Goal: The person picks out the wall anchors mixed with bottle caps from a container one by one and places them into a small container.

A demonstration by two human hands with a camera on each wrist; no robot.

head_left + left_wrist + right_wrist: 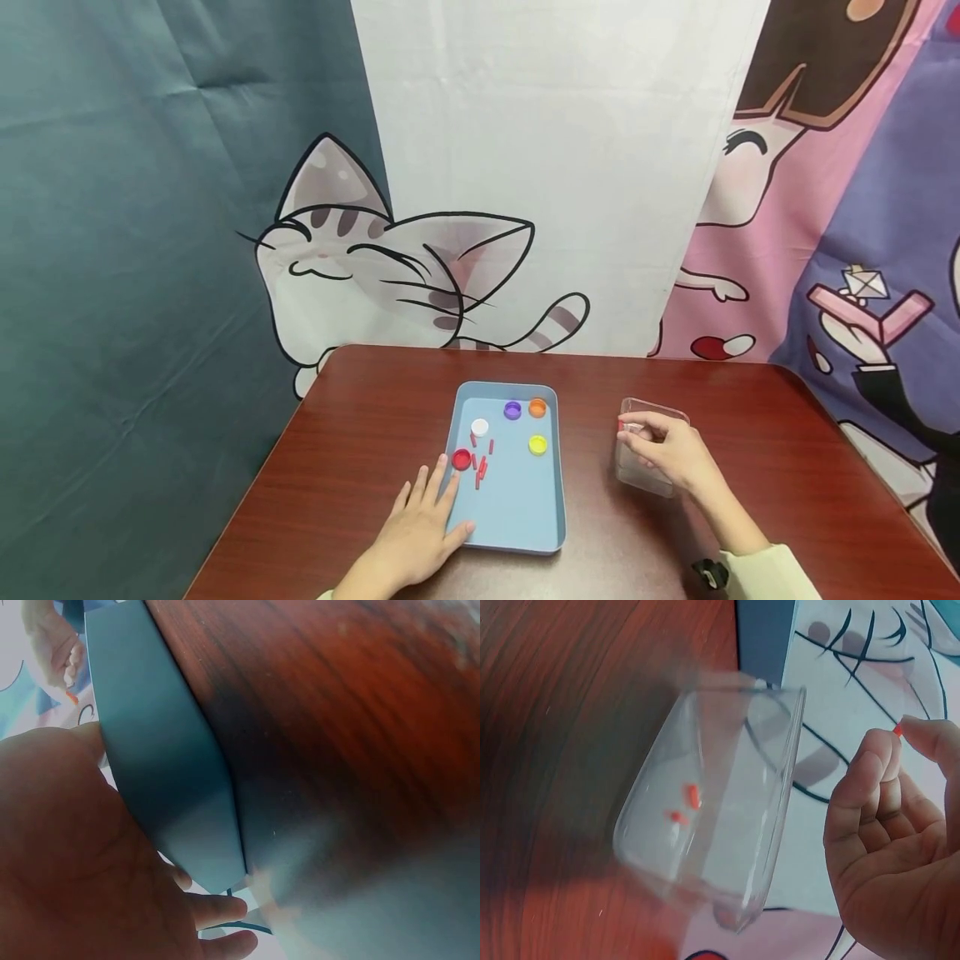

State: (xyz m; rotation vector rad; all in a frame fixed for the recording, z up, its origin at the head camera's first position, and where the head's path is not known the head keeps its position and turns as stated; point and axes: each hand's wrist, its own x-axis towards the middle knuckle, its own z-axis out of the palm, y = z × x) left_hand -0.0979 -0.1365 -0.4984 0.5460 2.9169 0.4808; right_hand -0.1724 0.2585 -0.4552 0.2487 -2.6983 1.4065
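Observation:
My right hand point(671, 446) pinches a small red stick point(898, 729) between thumb and fingertips, over the clear plastic box point(739, 802) on the table. Two small red pieces point(692, 796) show inside the box in the right wrist view. At the near left of the light-blue tray point(517, 517), my left hand point(416, 529) touches its side with fingers spread and straight. Several short red sticks point(482, 469) lie loose in the tray, beside a red round cap point(461, 459) and below a white one point(480, 427).
Toward the tray's far right lie a purple cap point(512, 410), an orange cap point(537, 407) and a yellow cap point(537, 445). The brown wooden table point(360, 417) ends at the back against a hanging cloth point(555, 167) with a cartoon cat.

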